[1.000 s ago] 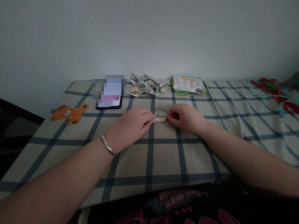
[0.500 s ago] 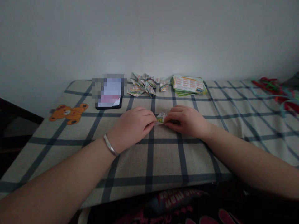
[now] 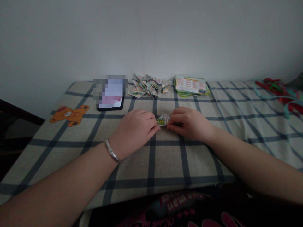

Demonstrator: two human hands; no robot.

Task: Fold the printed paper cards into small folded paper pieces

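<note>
A small folded piece of printed paper (image 3: 163,120), white with a green patch and peaked at the top, is held low over the checked cloth between my two hands. My left hand (image 3: 137,129) pinches its left end between thumb and fingers; a silver bangle circles that wrist. At the paper's right end, the fingertips of my right hand (image 3: 189,123) are closed on it. My fingers cover both ends of the paper. Behind my hands lies a cluster of folded paper pieces (image 3: 146,86) of similar print, beside a stack of flat printed sheets (image 3: 191,85).
A phone (image 3: 111,94), partly blurred out, lies at the back left. Nearer the left edge is an orange bear cutout (image 3: 69,115). Red and green ribbon-like strips (image 3: 272,86) lie at the far right. The checked tablecloth (image 3: 132,167) ends at my lap; a wall (image 3: 151,37) stands behind.
My left thumb and fingers have shifted slightly on the paper's left end, and more of its green patch shows. My right hand has stayed almost in place.
</note>
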